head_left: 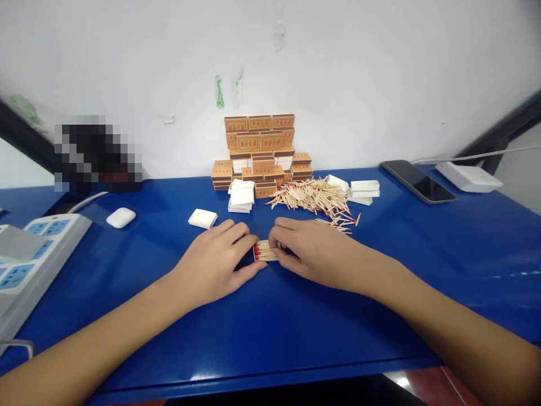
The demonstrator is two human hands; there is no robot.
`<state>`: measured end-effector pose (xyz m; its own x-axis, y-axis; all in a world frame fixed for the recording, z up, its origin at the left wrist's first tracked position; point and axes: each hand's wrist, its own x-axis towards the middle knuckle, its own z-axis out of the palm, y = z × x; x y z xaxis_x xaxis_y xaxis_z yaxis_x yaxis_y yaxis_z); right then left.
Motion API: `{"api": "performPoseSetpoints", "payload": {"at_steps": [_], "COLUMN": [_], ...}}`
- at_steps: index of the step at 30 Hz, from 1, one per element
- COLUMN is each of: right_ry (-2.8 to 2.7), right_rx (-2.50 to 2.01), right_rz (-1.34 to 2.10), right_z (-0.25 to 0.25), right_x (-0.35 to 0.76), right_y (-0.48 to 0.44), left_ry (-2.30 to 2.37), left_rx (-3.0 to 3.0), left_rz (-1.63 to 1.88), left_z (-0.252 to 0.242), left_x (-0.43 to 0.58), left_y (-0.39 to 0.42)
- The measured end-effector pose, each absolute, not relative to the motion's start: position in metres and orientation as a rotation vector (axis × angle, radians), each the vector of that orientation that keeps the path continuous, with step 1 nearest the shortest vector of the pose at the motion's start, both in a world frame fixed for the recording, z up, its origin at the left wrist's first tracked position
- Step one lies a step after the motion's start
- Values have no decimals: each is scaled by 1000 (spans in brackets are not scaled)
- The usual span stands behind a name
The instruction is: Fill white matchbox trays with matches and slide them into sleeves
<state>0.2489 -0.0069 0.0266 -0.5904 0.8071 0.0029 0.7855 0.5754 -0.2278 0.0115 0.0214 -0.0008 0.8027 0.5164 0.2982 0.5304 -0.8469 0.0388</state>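
A small white matchbox tray (277, 258) lies on the blue table in front of me, filled with red-tipped matches (264, 250). My left hand (215, 256) holds its left end, with the thumb on the near side and the index finger on the far side. Over the tray's right end, the fingers of my right hand (306, 245) are pinched together on the matches; the fingertips partly cover that end. Just beyond the right hand, a loose pile of matches (315, 194) spreads across the table.
Several orange matchboxes (260, 141) are stacked against the wall. Around them are stacked white trays (242, 194), a single tray (203, 218) and more trays (364, 189). A phone (418, 180) and white box (469, 176) lie right; an earbud case (120, 217) and power strip (46, 248) left.
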Motion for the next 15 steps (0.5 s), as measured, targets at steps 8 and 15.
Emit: {"api": "performPoseSetpoints", "payload": {"at_steps": [8,15], "right_ry": [-2602,-2630], "right_rx": [-1189,-1232], "right_rz": [356,303], "right_z": [20,19], "right_x": [248,247], "right_y": [-4,-3], "left_ry": [-844,-849], "left_rx": [-2937,-2932], "left_rz": [-476,-470], "left_z": [0,1], "left_x": [12,11], "left_y": [22,20]}}
